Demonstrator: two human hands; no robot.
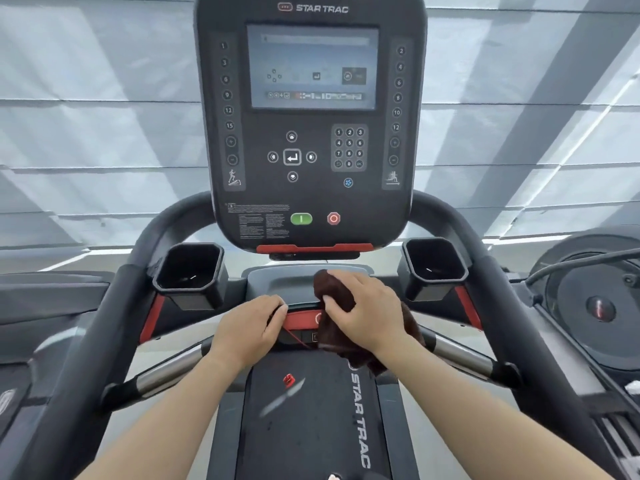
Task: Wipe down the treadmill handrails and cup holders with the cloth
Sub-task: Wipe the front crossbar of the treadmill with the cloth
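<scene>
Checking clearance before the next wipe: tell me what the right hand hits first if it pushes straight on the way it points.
The right hand, holding the dark cloth, points forward and leftward. It would probably meet the grey tray under the console first, though depth is unclear.

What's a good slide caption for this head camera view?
Right hand presses dark cloth below Star Trac console; left hand grips centre bar.
</scene>
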